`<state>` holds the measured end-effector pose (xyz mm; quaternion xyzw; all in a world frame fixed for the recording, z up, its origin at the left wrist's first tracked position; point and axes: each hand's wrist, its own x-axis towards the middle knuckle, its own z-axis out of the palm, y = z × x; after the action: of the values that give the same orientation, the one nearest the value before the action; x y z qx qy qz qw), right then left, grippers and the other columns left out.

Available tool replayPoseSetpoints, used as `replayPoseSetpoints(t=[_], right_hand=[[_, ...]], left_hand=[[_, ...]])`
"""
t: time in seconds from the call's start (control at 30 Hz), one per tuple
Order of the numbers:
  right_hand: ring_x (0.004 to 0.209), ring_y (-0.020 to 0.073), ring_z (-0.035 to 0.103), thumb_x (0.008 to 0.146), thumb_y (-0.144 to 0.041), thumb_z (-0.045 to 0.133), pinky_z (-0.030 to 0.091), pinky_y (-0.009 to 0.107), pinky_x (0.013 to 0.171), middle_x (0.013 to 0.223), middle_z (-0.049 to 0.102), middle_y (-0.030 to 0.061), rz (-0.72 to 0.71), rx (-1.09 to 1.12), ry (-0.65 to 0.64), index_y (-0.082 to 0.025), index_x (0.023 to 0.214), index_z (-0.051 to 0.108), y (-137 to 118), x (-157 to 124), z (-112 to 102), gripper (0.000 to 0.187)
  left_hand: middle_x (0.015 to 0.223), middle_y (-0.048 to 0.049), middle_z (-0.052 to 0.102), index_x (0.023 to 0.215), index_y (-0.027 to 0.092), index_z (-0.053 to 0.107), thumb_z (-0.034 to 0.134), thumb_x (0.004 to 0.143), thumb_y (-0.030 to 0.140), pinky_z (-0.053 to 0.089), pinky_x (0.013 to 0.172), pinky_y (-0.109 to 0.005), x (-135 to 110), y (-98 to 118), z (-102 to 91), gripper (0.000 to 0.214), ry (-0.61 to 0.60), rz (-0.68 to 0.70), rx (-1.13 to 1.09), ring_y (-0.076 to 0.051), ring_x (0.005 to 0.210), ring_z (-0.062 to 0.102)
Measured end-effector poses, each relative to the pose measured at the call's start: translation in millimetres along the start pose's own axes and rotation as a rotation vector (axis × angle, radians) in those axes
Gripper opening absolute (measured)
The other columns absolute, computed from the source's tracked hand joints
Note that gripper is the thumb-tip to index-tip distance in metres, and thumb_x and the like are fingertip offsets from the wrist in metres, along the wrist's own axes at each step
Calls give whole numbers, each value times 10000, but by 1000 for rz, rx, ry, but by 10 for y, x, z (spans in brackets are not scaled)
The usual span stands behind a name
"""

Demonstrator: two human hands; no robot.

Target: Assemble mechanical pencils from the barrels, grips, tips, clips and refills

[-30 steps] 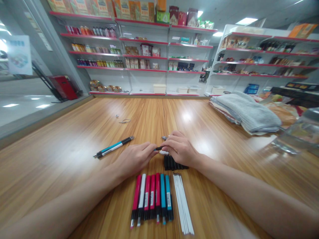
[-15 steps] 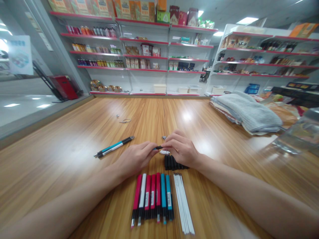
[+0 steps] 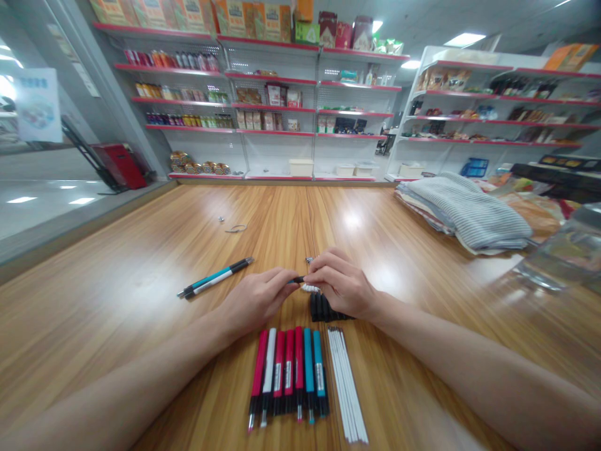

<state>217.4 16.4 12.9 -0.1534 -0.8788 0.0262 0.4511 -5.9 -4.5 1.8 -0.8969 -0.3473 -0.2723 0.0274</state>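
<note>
My left hand (image 3: 263, 294) is closed around a pen (image 3: 297, 280), mostly hidden in the fingers; a dark end with a trace of blue shows. At that dark end my right hand (image 3: 342, 283) pinches with thumb and fingertips. Beneath the right hand lie several black grip sleeves (image 3: 323, 308) and small white pieces (image 3: 310, 288). Small metal pieces (image 3: 308, 259) rest just behind it. In front of me is a row of red, white and blue pen barrels (image 3: 290, 369), and beside it a bundle of white refills (image 3: 348, 385).
Two pens (image 3: 216, 277), one blue and one white, lie together at the left. Farther back is a thin loop (image 3: 235, 228) with a small bit near it. Folded cloths (image 3: 469, 210) and a clear container (image 3: 558, 250) stand right. Stocked shelves (image 3: 272, 108) line the back.
Both hands stay in nearly the same place around the pen. The right fingers have shifted very slightly at its dark end. Nothing else has visibly moved.
</note>
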Motion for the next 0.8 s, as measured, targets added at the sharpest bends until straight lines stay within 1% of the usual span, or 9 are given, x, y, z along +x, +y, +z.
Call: replayPoseSetpoints(t=[0.13,0.23,0.43,0.57,0.67,0.8], right_hand=[[821,188,560,877,-161,575,488,356,720,862,642,73,85,64,59,-186,944,637,53,-13,13,95],[796,183,564,883,-184,581,481,345,708,830,653,64,142,69,65,-183,947,649,97,-29,11,94],[761,176,548,899,-202,555,458,333,691,794,644,58,151,52,41,-176,922,649,118,-44,6,100],[750,172,536,905,-195,536,443,326,689,761,622,54,167,37,39,-169,898,641,128,-45,-1,108],[754,172,530,914,-198,517,437,325,696,752,609,55,188,20,43,-162,882,632,138,-48,-9,124],[748,174,522,920,-201,501,430,325,688,746,600,60,187,10,32,-158,854,617,136,-47,-12,140]], left_hand=[[762,-30,576,955,166,546,433,960,271,394,585,-244,-17,-31,9,155,34,30,1,-129,649,531],[751,-25,566,937,166,541,431,960,266,372,582,-248,-17,-44,7,150,50,23,15,-127,643,515],[748,-15,556,884,171,539,426,954,264,352,585,-252,2,-51,-14,163,22,-1,47,-127,642,500],[704,-9,549,805,174,517,411,953,301,309,548,-257,4,-44,-21,222,4,-31,119,-127,598,487],[651,-11,547,745,170,506,393,955,362,250,511,-263,14,-24,-31,306,-35,-84,197,-128,547,473],[593,-34,564,683,167,532,360,943,510,177,501,-278,29,-12,-42,464,-141,-171,296,-152,522,493]])
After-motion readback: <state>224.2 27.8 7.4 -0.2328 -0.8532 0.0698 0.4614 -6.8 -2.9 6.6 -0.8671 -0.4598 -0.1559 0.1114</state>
